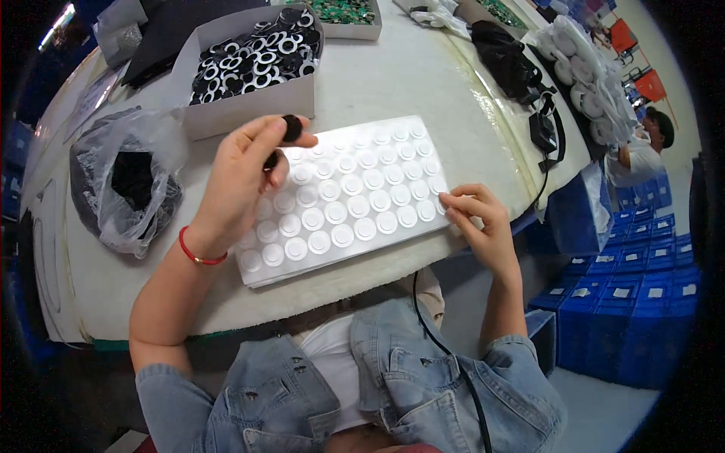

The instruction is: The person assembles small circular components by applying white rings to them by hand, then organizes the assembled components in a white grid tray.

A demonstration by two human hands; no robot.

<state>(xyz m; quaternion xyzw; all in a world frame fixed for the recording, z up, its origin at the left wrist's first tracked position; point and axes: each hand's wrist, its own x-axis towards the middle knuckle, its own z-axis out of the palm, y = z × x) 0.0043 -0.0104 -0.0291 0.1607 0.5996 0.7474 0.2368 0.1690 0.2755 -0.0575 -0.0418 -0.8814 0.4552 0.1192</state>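
A white sheet point(377, 254) carrying rows of round white stickers, apparently part of a thin stack, lies slanted on the table before me. Over its far left corner, my left hand point(245, 162) is raised and closed, with a red cord around its wrist. A black disc point(291, 128) is between its thumb and index finger, and another black disc point(272, 159) sits lower in the curled fingers. At the sheet's right edge, my right hand point(480, 219) has its thumb and index finger drawn together by an end sticker. What lies between those fingertips is too small to tell.
A box point(249, 113) of black and white rings stands behind the sheet. Left of it lies an open plastic bag point(128, 181) with dark contents. Green parts fill a far box point(343, 30). A black strapped item point(544, 132) and bagged white round parts point(581, 83) lie right. Blue crates point(619, 309) stand beyond.
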